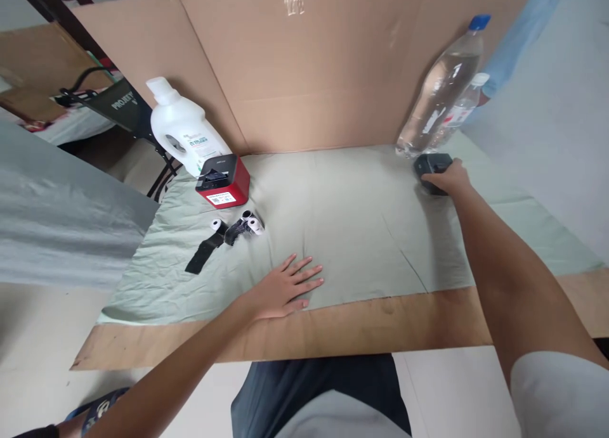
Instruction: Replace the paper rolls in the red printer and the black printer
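My left hand (285,287) lies flat on the green cloth (342,235) near the table's front edge, fingers spread, holding nothing. At the right rear, my right hand (451,177) grips a small black device (432,167) just in front of the bottles. A red and black box-shaped device (227,183) with a white label stands at the left. In front of it lie several small rolls (250,222) with black strips, one strip (204,253) unrolled toward the front left.
Behind the red device a white jug (188,130) leans on the cardboard panel (323,64). A large blue-capped bottle (445,89) and a smaller white-capped bottle (459,111) stand at the right rear. The wooden edge (371,327) runs along the front.
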`<state>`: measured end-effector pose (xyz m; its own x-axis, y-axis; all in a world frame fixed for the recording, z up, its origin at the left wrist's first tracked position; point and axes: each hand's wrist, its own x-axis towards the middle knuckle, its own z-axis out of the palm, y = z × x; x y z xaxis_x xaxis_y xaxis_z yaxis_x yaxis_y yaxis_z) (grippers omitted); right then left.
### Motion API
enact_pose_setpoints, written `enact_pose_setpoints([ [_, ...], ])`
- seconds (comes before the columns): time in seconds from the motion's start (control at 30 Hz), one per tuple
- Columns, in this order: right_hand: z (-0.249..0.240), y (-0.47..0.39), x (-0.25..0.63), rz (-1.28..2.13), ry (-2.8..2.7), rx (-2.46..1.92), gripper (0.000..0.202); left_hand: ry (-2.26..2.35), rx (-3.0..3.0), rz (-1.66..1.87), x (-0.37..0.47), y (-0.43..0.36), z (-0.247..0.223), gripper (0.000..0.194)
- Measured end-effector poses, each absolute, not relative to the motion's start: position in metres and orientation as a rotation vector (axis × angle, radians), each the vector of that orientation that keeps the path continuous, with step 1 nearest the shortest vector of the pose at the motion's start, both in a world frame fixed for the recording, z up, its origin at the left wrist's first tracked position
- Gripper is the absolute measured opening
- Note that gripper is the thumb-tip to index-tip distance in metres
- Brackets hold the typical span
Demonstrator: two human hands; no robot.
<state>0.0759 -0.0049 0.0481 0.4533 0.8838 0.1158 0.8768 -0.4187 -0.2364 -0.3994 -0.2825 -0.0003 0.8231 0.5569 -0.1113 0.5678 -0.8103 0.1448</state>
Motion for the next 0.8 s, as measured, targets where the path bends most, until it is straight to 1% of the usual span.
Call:
enact_pose_setpoints([
  [0.1, 0.055, -0.026, 0.055, 0.245, -1.453, -2.428, 0.099, 0.921, 2.837, -0.088, -0.397, -0.29, 0.002, 0.061],
  [0.27, 0.06, -0.093, -0.018, 0.293, -1.655, -2.247, 0.106, 0.932, 2.837, -0.056, -0.394, -0.294, -0.001, 0.061],
  [0.4, 0.061, -0.144, -0.088, 0.411, -1.81, -2.06, 0.104, 0.93, 2.837, -0.032, -0.395, -0.294, -0.002, 0.06],
  [0.63, 0.056, -0.187, -0.17, 0.51, -1.645, -1.981, 0.086, 0.933, 2.838, 0.021, -0.396, -0.296, -0.004, 0.057],
  [0.73, 0.044, -0.194, -0.189, 0.511, -1.548, -1.98, 0.087, 0.937, 2.819, 0.039, -0.396, -0.298, -0.004, 0.056],
  [0.8, 0.033, -0.198, -0.197, 0.476, -1.511, -1.973, 0.092, 0.935, 2.804, 0.052, -0.396, -0.299, -0.004, 0.056],
])
